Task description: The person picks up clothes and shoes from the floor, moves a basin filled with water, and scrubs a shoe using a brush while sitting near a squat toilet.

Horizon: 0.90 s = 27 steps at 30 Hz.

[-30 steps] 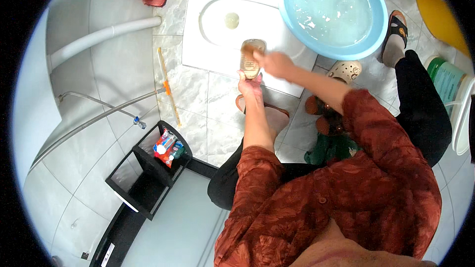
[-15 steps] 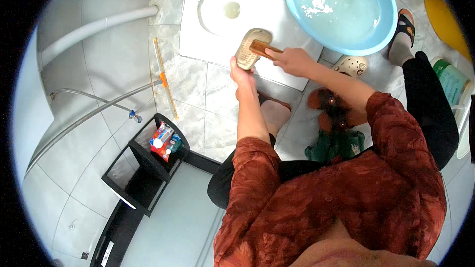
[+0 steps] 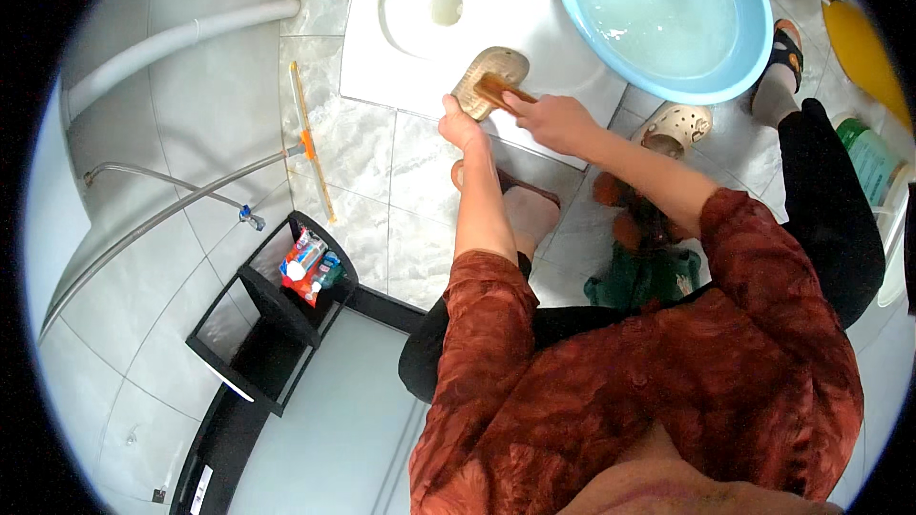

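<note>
Left hand (image 3: pixel 465 126) grasps the near end of a beige, oval, rubbery shoe with a treaded sole (image 3: pixel 496 63) — thumb along the left edge, other fingers mostly hidden, so can't tell their exact curl. Sole faces up, probably so the brush gets at the tread; the near-end grip likely leaves the rest exposed and braces it against pressure. Right hand (image 3: pixel 558 124) has fingers closed around the handle of a brown, flat, wooden-looking brush (image 3: pixel 498 90), its head over the sole's middle, bristles out of sight. The shoe is over the near edge of a white, glossy, ceramic squat toilet (image 3: pixel 377 74), perhaps so drips land there; contact with it can't be told. A light-blue, round, plastic basin of cloudy water (image 3: pixel 687 93) sits far right, seemingly within easy right-hand reach; a beige, perforated, rubbery clog (image 3: pixel 689 122) lies just near of it. Versus half a second ago: far end of the shoe leans more to the right, brush still over the sole — basin shift looks like camera motion. One second ago the sole points straighter away and the right hand is blurred.
</note>
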### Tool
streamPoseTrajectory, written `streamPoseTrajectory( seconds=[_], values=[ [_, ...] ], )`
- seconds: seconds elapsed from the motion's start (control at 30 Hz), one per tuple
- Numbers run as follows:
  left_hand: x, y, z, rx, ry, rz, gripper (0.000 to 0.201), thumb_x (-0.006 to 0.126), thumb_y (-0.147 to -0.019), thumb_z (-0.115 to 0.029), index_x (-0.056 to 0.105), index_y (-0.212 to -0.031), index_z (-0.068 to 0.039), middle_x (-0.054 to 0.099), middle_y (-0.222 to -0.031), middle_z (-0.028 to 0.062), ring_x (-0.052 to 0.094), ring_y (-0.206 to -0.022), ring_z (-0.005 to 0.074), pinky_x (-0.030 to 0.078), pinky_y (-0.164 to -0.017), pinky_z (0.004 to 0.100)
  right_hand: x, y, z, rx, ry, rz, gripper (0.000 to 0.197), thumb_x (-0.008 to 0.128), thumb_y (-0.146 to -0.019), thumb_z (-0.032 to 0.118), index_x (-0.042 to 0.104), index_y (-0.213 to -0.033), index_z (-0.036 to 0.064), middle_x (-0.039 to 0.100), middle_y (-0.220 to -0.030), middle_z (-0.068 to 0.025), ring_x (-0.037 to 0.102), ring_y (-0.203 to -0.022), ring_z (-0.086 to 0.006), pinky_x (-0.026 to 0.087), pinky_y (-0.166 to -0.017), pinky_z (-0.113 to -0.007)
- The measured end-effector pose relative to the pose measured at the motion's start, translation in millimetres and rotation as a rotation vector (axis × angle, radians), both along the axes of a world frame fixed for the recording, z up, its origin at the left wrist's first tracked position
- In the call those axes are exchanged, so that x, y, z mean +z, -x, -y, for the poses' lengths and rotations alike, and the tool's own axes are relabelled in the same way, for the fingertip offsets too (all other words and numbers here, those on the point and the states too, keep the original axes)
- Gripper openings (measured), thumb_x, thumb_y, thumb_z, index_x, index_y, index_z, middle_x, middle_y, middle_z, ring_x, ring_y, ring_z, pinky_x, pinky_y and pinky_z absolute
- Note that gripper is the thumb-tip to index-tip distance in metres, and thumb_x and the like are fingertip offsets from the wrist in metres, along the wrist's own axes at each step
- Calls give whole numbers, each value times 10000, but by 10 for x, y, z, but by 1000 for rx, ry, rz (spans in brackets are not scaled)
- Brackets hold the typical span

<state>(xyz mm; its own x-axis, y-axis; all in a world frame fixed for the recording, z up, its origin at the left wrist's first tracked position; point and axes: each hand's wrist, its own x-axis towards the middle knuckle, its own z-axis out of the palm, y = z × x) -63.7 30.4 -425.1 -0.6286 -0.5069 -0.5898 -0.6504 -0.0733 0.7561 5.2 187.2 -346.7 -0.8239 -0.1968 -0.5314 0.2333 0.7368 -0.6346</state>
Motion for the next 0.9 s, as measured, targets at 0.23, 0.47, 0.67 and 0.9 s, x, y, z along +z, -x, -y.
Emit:
streamPoseTrajectory(
  seconds=[0.23, 0.47, 0.67, 0.9],
  values=[
    [58, -28, -391, -224, 126, -38, 561, 515, -805, -393, 529, -859, 165, 601, -806, 222, 583, -685, 274, 462, -675, 354, -1072, 451, -654, -244, -159, 0, 311, 379, -888, 216, 398, -1194, 167, 609, -763, -154, 617, -707, -315, 482, -606, -431],
    [167, -107, -83, -158, 92, -83, 532, 483, -831, -385, 562, -862, 140, 603, -809, 165, 568, -704, 241, 449, -673, 351, -191, -70, 310, -141, -78, -340, 275, 379, -901, 238, 445, -1166, 206, 580, -688, -132, 604, -627, -284, 487, -531, -384],
    [97, -331, -335, -246, 171, -27, 577, 452, -848, -449, 518, -895, 122, 577, -858, 209, 551, -771, 270, 436, -742, 368, -804, 323, -427, -267, -156, 1, 336, 404, -865, 172, 436, -1187, 83, 643, -775, -164, 636, -648, -311, 511, -575, -422],
    [78, -188, -353, -254, 64, -88, 529, 481, -866, -419, 501, -878, 110, 574, -839, 174, 544, -752, 221, 446, -705, 339, -359, 63, 29, -137, -98, -205, 354, 394, -882, 246, 429, -1195, 84, 636, -776, -155, 635, -688, -319, 510, -589, -427]
  ],
)
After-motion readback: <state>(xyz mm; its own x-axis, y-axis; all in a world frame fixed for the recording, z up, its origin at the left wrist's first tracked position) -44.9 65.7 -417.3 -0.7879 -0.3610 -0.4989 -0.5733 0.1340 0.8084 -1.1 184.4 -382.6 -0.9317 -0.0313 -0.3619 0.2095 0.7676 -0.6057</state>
